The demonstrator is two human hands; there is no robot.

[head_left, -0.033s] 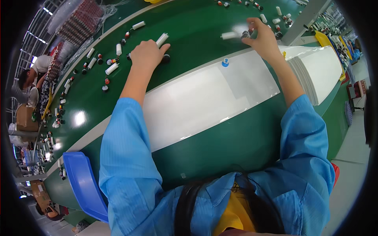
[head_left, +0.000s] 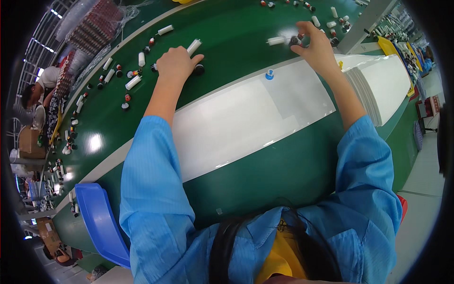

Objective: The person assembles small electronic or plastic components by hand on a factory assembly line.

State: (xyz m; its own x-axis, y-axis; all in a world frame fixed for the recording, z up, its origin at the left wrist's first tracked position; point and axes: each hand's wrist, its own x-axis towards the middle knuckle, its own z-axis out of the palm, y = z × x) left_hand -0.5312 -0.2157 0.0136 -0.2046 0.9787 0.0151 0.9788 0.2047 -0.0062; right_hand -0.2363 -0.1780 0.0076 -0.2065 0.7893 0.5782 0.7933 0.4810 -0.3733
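Observation:
My left hand point(head_left: 176, 65) rests low over the green belt, thumb spread away from the bent fingers, whose tips are partly hidden. Just beyond it lies a white cylinder point(head_left: 194, 47). A black round cap point(head_left: 199, 69) sits beside the thumb. Farther right, my right hand point(head_left: 318, 49) is open, its thumb and forefinger curved apart around a gap. Near that thumb is a small dark-capped piece point(head_left: 294, 40), with another white cylinder point(head_left: 276, 40) lying to its left. A small blue-and-white piece point(head_left: 269, 75) stands on the clear plastic sheet point(head_left: 227, 123) in front of me.
Several white cylinders and small red-and-black pieces lie scattered on the green belt point(head_left: 227, 33). To the right are a stack of white sheets point(head_left: 383, 87) and a metal post point(head_left: 366, 28). A blue tray point(head_left: 101, 222) sits at left. Another person point(head_left: 45, 80) bends over at far left.

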